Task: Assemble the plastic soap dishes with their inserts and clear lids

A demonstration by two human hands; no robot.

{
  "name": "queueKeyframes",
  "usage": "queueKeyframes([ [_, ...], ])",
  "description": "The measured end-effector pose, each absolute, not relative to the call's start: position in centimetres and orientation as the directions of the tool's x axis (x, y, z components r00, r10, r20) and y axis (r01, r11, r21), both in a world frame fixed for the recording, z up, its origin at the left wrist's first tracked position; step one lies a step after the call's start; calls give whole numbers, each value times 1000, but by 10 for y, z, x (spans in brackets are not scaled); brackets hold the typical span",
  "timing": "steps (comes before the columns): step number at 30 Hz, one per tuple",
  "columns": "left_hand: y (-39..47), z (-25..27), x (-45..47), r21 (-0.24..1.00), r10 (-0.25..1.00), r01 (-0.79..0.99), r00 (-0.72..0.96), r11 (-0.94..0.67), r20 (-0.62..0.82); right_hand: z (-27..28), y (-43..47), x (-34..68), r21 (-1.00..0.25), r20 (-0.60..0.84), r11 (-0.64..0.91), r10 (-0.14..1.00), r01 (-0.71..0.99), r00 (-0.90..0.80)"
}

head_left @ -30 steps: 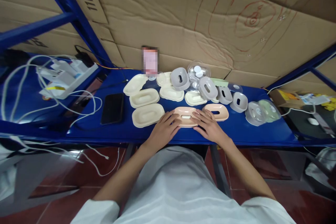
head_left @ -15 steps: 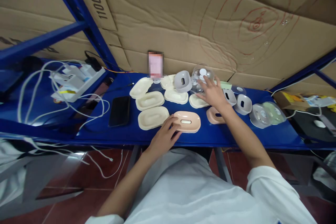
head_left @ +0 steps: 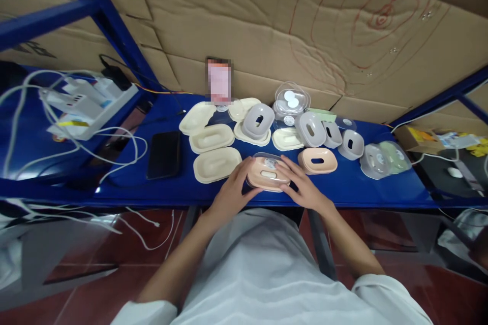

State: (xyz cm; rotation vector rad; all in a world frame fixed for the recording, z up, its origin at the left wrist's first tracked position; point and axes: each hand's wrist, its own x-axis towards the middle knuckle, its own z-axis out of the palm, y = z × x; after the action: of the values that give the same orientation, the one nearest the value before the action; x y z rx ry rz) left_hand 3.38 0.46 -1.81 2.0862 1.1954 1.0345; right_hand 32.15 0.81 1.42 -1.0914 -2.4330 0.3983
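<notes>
Near the front edge of the table lies an oval peach container (head_left: 256, 180) with a clear plastic lid (head_left: 271, 163) over it, bearing a round sticker. My left hand (head_left: 233, 190) grips the container's left side, thumb at the near edge and fingers at the far one. From the right, my right hand (head_left: 307, 190) holds the lid, its fingertips on the top and rim. Whether the lid is seated all round cannot be seen. A second peach container (head_left: 328, 160) with a slot stands just right of my right hand.
Cream trays (head_left: 217, 165) lie to the left, near a black phone (head_left: 163, 155). Grey slotted containers (head_left: 312, 129) and a stack of clear lids (head_left: 292, 99) stand behind. A picture-like upright item (head_left: 220, 81) leans at the back. White cables (head_left: 122, 137) trail at left.
My right hand has come back from the lid stack with a clear lid, now over the peach container. My left hand stays at that container. The view has shifted slightly.
</notes>
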Motion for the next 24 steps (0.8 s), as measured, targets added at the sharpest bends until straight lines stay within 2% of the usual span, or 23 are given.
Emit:
queueKeyframes([
  [7,6,-19,30,713,864,493,348,-498,363,12,9,322,-262,313,724,689,638,-654],
  [18,8,-24,26,711,868,500,327,-495,374,2,5,323,-245,332,736,676,631,-658],
  [24,3,-29,27,648,847,550,284,-527,449,4,4,322,-253,347,756,653,603,-673],
])
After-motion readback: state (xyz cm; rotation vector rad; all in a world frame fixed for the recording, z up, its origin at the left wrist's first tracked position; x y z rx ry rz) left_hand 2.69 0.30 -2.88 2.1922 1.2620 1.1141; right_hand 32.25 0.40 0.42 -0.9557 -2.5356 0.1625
